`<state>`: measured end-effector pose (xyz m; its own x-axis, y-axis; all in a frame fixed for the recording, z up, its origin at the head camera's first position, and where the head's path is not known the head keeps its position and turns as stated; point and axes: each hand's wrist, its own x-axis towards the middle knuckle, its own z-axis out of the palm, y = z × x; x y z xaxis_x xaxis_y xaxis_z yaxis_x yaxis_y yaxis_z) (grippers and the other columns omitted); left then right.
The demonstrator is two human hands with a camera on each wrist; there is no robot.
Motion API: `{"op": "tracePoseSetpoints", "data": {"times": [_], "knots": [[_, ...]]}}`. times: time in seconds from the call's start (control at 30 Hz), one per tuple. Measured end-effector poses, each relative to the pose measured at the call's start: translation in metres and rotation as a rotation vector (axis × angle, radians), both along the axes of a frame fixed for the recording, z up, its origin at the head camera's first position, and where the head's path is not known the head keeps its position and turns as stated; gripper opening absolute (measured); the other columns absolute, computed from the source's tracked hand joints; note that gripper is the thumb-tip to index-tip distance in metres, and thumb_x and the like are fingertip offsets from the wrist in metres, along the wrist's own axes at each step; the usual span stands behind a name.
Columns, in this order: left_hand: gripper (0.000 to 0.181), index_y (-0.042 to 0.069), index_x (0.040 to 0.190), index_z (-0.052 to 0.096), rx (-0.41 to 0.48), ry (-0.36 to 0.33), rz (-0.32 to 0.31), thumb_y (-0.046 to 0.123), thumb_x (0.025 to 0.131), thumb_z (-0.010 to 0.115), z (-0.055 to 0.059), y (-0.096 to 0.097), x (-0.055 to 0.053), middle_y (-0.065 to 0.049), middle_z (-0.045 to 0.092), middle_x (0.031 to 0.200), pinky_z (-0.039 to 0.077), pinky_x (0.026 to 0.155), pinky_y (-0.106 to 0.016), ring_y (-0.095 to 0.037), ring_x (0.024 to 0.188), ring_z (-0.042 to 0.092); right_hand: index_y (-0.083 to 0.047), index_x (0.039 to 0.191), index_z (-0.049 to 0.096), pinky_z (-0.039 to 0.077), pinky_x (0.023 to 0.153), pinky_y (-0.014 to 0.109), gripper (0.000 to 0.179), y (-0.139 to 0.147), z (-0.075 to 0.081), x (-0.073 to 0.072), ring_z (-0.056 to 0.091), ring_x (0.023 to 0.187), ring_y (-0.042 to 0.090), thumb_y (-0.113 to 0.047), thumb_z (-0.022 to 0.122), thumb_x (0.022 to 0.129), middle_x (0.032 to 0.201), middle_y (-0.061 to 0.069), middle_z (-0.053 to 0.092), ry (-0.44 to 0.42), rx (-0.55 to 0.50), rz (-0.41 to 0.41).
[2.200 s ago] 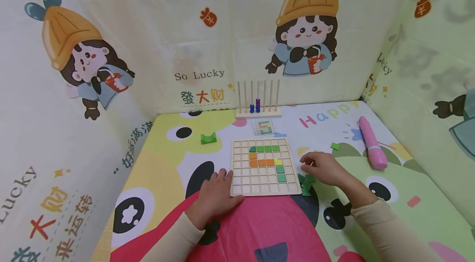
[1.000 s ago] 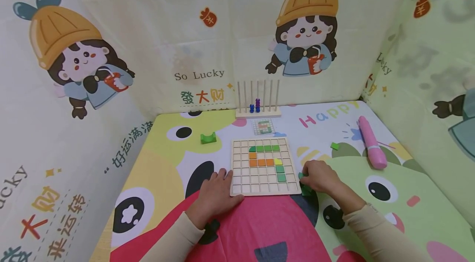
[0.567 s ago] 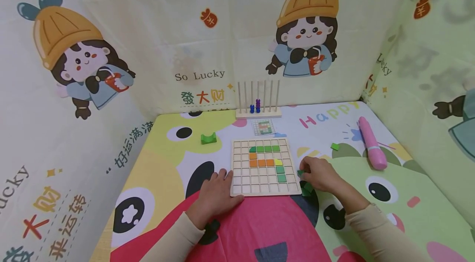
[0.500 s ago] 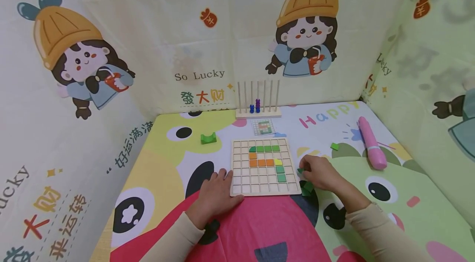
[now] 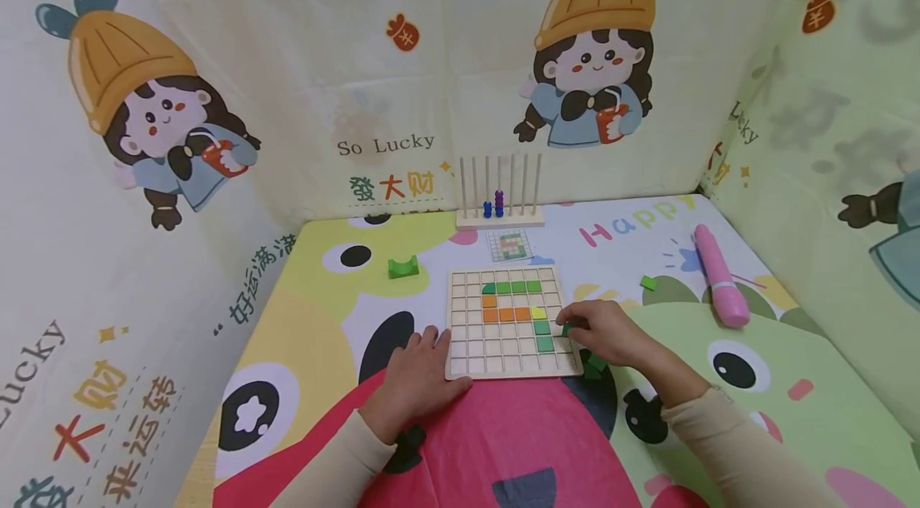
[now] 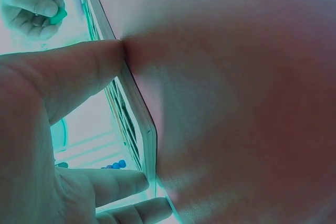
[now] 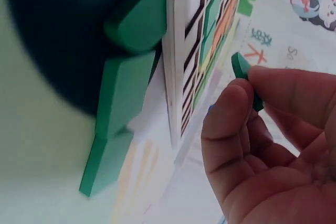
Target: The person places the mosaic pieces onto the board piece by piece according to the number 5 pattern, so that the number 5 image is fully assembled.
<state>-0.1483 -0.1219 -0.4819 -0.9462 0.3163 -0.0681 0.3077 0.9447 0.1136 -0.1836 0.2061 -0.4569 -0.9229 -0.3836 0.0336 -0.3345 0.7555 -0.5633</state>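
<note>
A wooden grid board (image 5: 474, 348) lies on the table, with light green tiles (image 5: 519, 287), orange tiles (image 5: 506, 315), a yellow tile (image 5: 538, 313) and darker green tiles (image 5: 542, 328) in its cells. My left hand (image 5: 417, 379) rests at its near left corner, straight fingers against the left side and thumb at the front edge. Between thumb and fingertips, my right hand (image 5: 607, 332) pinches a dark green tile (image 7: 240, 66), held over the board's right edge. Several loose green tiles (image 7: 123, 93) lie beside that edge, below the right hand.
Behind the board lies a small pattern card (image 5: 509, 245), then a peg rack (image 5: 500, 222) with blue and purple beads. A notched green block (image 5: 403, 267) sits at back left. To the right are a single green tile (image 5: 648, 283) and a pink cylinder (image 5: 721, 276).
From hovering near the loose green tiles, my right hand reached down, took one and moved left to the board's right edge. My left hand has stayed in place.
</note>
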Motion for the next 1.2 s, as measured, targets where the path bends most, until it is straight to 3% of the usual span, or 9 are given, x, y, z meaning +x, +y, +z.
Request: {"op": "tracePoseSetpoints", "data": {"times": [0.13, 0.3, 0.73, 1.0, 1.2], "knots": [[0.094, 0.007, 0.152, 0.049, -0.003, 0.004, 0.004, 0.063, 0.081, 0.076, -0.001, 0.0, -0.002, -0.014, 0.054, 0.141, 0.056, 0.084, -0.049, -0.029, 0.119, 0.055, -0.009, 0.106, 0.075, 0.052, 0.074, 0.03, 0.019, -0.009, 0.0, -0.002, 0.06, 0.083, 0.011, 0.0, 0.067, 0.091, 0.097, 0.001, 0.074, -0.031, -0.022, 0.067], [0.095, 0.008, 0.152, 0.049, -0.001, 0.005, 0.004, 0.063, 0.08, 0.077, -0.002, 0.0, -0.003, -0.014, 0.054, 0.141, 0.057, 0.083, -0.048, -0.029, 0.119, 0.055, -0.01, 0.099, 0.072, 0.053, 0.076, 0.032, 0.01, -0.017, -0.003, -0.003, 0.062, 0.082, 0.009, -0.005, 0.071, 0.09, 0.089, -0.002, 0.071, -0.091, -0.036, 0.096], [0.094, 0.007, 0.151, 0.05, -0.01, -0.01, 0.005, 0.063, 0.08, 0.077, 0.001, 0.001, -0.001, -0.014, 0.054, 0.141, 0.056, 0.086, -0.05, -0.029, 0.12, 0.055, -0.012, 0.089, 0.073, 0.051, 0.07, 0.031, 0.007, -0.027, -0.014, 0.002, 0.059, 0.079, 0.013, -0.006, 0.073, 0.088, 0.079, -0.007, 0.068, -0.217, -0.045, 0.05], [0.095, 0.008, 0.152, 0.049, -0.003, -0.008, 0.005, 0.063, 0.079, 0.078, -0.001, 0.001, -0.001, -0.014, 0.054, 0.141, 0.057, 0.085, -0.05, -0.029, 0.119, 0.055, -0.014, 0.084, 0.072, 0.05, 0.069, 0.03, 0.009, -0.032, -0.015, 0.005, 0.057, 0.077, 0.014, -0.007, 0.077, 0.085, 0.075, -0.006, 0.065, -0.2, -0.012, -0.006], [0.095, 0.008, 0.152, 0.049, -0.004, -0.008, 0.004, 0.062, 0.079, 0.078, -0.001, 0.001, -0.001, -0.014, 0.054, 0.141, 0.057, 0.086, -0.05, -0.03, 0.12, 0.055, -0.014, 0.08, 0.071, 0.049, 0.069, 0.03, 0.013, -0.036, -0.018, 0.009, 0.055, 0.074, 0.01, -0.003, 0.077, 0.083, 0.075, -0.008, 0.063, -0.069, 0.033, 0.037]]}}
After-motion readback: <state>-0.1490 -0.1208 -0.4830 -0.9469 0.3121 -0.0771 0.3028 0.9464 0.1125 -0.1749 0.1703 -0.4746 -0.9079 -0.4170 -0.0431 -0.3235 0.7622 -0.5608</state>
